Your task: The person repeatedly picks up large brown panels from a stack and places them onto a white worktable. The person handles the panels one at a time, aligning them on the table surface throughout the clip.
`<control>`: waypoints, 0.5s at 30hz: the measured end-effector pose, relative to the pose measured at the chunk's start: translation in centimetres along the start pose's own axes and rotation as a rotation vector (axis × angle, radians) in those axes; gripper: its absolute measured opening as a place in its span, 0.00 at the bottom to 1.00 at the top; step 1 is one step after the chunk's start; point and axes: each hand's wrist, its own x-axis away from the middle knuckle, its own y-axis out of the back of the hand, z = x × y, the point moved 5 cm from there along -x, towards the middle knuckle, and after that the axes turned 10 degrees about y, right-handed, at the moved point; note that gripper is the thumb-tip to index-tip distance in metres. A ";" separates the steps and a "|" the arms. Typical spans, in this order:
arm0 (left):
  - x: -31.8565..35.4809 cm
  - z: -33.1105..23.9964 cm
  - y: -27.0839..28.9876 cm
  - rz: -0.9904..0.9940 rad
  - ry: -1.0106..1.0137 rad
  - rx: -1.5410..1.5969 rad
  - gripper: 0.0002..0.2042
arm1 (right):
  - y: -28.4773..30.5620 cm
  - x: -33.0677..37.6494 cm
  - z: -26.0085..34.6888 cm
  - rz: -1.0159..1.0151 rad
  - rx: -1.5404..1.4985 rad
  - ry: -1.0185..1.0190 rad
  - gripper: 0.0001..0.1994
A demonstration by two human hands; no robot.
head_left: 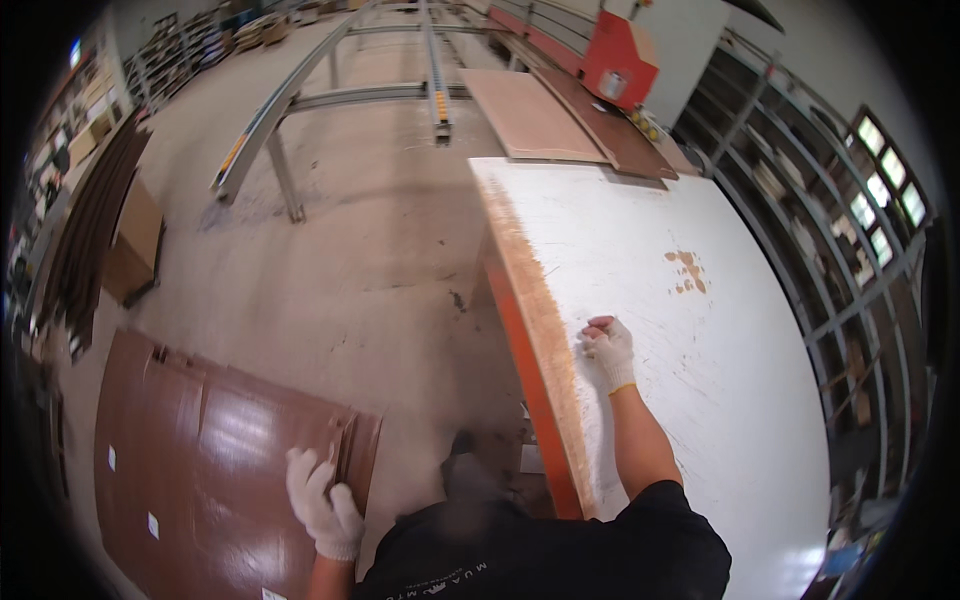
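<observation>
My left hand point(325, 505), in a whitish knit glove, is raised with fingers apart, holding nothing. Beside and under it in the picture lies a stack of glossy dark brown panels point(235, 470) with small white labels. My right hand point(610, 352), gloved with bare fingertips, is over the white worktop point(690, 400), close to its worn left edge. Its fingers are curled in toward the thumb; whatever is in them, if anything, is hidden.
An orange side point(530, 370) runs below the worktop edge. Flat panels point(535, 115) lie beyond it, near a red machine housing point(620, 65). Metal rails on legs point(285, 110) stand ahead. Brown boards point(90, 230) lean at left; shelving point(790, 190) lines the right.
</observation>
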 end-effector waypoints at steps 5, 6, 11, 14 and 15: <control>-12.5 -6.3 -18.9 0.568 0.285 0.453 0.12 | -1.0 -2.3 0.1 0.048 -0.374 0.047 0.07; -14.9 -8.1 -23.0 0.658 0.244 0.362 0.12 | -0.9 -2.2 -0.1 0.050 -0.381 0.035 0.07; -22.3 -16.6 -47.6 1.116 0.650 0.679 0.20 | -0.2 -1.6 0.7 0.104 -0.599 0.120 0.08; -23.3 -23.5 -60.1 1.283 0.608 0.936 0.27 | -0.3 -1.7 1.1 0.180 -0.701 0.075 0.10; -22.4 -25.5 -64.1 1.304 0.691 0.928 0.28 | -0.5 -1.7 0.9 0.205 -0.748 -0.007 0.10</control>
